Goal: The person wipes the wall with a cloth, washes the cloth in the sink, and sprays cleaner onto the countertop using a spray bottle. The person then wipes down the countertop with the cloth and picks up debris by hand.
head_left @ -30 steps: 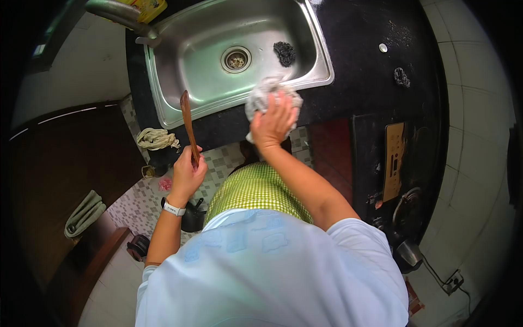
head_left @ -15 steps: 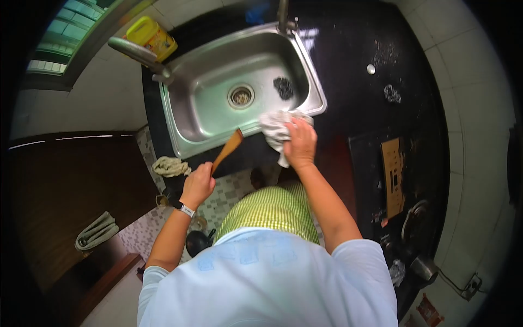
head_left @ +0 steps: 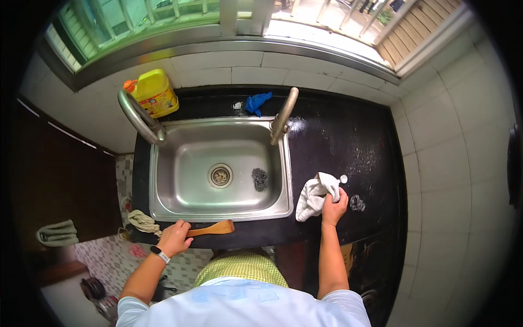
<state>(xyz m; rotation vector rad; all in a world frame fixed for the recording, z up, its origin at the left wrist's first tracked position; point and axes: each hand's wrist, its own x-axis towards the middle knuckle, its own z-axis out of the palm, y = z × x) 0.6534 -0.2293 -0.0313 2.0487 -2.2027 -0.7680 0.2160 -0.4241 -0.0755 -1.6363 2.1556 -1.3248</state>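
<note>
My left hand is closed round the handle of a wooden spatula, whose flat blade points right along the counter's front edge. A crumpled beige cloth lies just left of that hand. To the right of the sink, my right hand grips a white rag over the black counter. Close to the rag are a small round white object and a dark scouring pad. Between my hands is the steel sink, with another dark steel-wool pad inside it, right of the drain.
Two curved faucets rise at the sink's back corners. A yellow jug stands at the back left, and a blue glove-like item lies behind the sink. Wet spots mark the black counter. A stove panel sits at the front right.
My right hand has carried the rag from the sink's front right corner onto the counter at right. The spatula has turned from slanting upward to nearly level. The view has tilted up toward the window.
</note>
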